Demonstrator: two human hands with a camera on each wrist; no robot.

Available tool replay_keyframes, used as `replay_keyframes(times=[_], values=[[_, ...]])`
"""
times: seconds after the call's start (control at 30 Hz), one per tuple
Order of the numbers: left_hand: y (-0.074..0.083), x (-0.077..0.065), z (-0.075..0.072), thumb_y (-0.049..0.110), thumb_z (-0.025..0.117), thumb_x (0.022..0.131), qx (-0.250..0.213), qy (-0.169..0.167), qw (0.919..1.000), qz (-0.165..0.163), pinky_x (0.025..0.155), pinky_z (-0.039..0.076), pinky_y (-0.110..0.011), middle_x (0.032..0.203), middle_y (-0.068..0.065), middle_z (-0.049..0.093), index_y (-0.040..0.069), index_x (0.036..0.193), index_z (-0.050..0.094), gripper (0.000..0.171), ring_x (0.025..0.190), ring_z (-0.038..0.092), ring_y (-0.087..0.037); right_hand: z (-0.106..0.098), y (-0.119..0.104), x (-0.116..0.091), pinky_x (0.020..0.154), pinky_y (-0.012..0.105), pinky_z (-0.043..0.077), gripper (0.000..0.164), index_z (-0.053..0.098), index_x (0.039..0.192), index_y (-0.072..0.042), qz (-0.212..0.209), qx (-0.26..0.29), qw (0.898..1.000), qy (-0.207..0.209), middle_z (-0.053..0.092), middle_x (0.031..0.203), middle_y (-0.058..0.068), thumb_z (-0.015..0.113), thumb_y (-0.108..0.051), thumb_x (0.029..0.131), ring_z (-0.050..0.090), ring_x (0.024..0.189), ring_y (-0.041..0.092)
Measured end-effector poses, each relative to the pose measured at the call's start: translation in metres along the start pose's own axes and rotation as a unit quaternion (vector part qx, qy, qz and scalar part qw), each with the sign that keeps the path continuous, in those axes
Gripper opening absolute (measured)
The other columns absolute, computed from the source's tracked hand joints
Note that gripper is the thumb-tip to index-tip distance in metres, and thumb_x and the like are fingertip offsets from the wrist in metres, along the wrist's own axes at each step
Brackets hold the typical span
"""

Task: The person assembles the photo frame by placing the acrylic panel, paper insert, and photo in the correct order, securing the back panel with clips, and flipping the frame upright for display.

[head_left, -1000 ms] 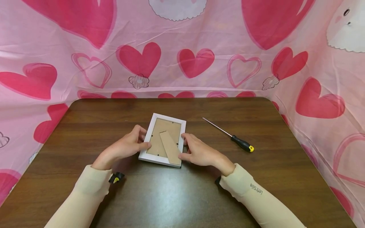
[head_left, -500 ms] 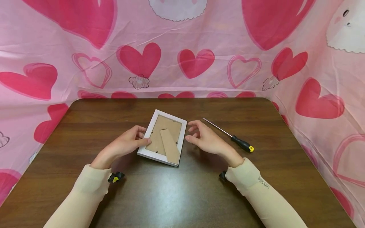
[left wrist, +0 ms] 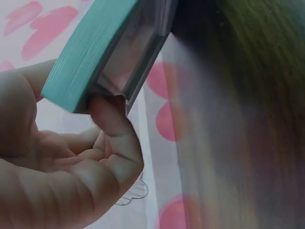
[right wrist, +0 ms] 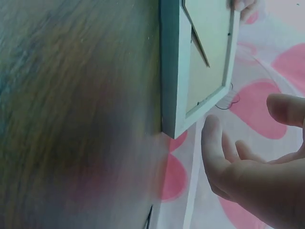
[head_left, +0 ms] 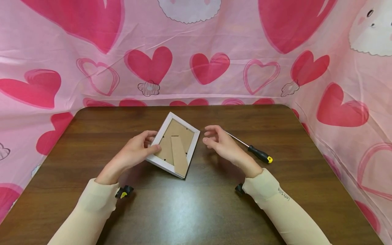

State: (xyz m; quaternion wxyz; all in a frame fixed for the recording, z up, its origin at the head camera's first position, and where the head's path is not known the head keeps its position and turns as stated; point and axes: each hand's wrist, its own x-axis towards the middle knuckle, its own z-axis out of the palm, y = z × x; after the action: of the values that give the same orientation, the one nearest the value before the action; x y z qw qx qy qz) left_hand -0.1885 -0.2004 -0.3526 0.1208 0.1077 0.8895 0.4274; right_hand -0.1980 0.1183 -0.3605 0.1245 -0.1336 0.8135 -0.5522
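Observation:
A white picture frame (head_left: 192,147) with a brown backing board and a cardboard easel leg (head_left: 179,154) faces back side up, tilted above the table. My left hand (head_left: 136,148) grips its left edge, thumb on the back and fingers beneath. In the left wrist view a curled finger (left wrist: 119,129) supports the underside, where a glazed front shows. My right hand (head_left: 225,144) hovers just right of the frame, fingers loosely bent and holding nothing. The right wrist view shows a gap between its fingertips (right wrist: 212,126) and the frame's corner.
A flathead screwdriver (head_left: 258,153) with a black and yellow handle lies on the brown wooden table (head_left: 190,211), to the right of and partly behind the right hand. Pink heart-patterned cloth (head_left: 211,34) hangs behind and at both sides.
My right hand has let go of the frame's right edge and moved up and right. The frame has turned clockwise and tilted more in my left hand.

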Motion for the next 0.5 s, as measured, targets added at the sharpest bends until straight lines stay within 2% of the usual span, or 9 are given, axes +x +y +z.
replay_keyframes(times=[0.23, 0.37, 0.5], values=[[0.010, -0.004, 0.002, 0.025, 0.068, 0.089, 0.033, 0.057, 0.9974, 0.027, 0.068, 0.051, -0.035, 0.111, -0.008, 0.058, 0.012, 0.137, 0.045, 0.054, 0.088, 0.055, -0.022, 0.000, -0.001, 0.000, 0.088, 0.041, 0.051, 0.047, 0.040, 0.135, -0.012, 0.008, 0.007, 1.000, 0.009, 0.048, 0.130, 0.018, 0.061, -0.024, 0.095, 0.060, 0.102, 0.033], [0.012, -0.004, 0.001, 0.023, 0.067, 0.089, 0.064, 0.092, 0.9921, 0.056, 0.067, 0.048, -0.036, 0.110, -0.008, 0.059, 0.011, 0.135, 0.048, 0.051, 0.084, 0.054, -0.022, 0.000, -0.002, 0.000, 0.087, 0.040, 0.051, 0.047, 0.040, 0.135, -0.011, 0.004, 0.008, 1.000, 0.012, 0.048, 0.129, 0.018, 0.062, -0.023, 0.095, 0.060, 0.101, 0.033], [0.015, -0.006, 0.000, 0.023, 0.066, 0.089, 0.092, 0.112, 0.9863, 0.079, 0.068, 0.045, -0.037, 0.109, -0.008, 0.059, 0.011, 0.133, 0.050, 0.048, 0.083, 0.051, -0.021, 0.000, -0.002, 0.000, 0.087, 0.041, 0.051, 0.046, 0.040, 0.134, -0.010, 0.002, 0.016, 1.000, 0.014, 0.048, 0.129, 0.020, 0.061, -0.019, 0.095, 0.060, 0.101, 0.034]])
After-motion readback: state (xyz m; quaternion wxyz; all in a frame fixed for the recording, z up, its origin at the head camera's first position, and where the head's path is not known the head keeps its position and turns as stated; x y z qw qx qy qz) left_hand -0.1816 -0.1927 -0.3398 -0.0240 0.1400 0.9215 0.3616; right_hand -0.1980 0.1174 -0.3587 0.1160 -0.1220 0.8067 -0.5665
